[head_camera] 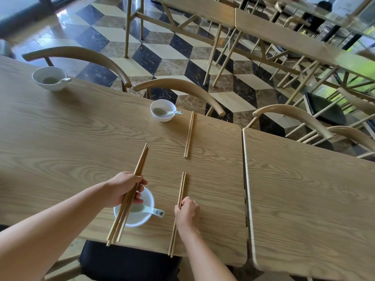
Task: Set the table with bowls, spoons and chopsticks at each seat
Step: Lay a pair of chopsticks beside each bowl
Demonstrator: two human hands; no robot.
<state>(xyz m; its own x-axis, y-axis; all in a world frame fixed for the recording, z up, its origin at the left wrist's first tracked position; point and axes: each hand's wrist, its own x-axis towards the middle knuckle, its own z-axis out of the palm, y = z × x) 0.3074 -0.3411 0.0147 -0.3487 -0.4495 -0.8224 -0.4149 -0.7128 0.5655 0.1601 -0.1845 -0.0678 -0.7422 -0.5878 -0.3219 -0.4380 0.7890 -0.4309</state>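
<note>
Two seats of the pale wooden table [81, 138] look complete, the right hand [187, 211] pinching a brown wooden chopstick pair [178, 211] flat beside the near white bowl [140, 216], while the far-left white bowl [49, 78] lacks chopsticks, the left hand [123, 188] gripping a spare bundle [129, 194].

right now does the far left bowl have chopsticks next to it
No, the far left bowl holds only a spoon, with bare table beside it.

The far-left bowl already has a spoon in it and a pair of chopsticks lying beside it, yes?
Not quite. In the head view, the far-left bowl holds a spoon, but no chopsticks lie beside it.
</note>
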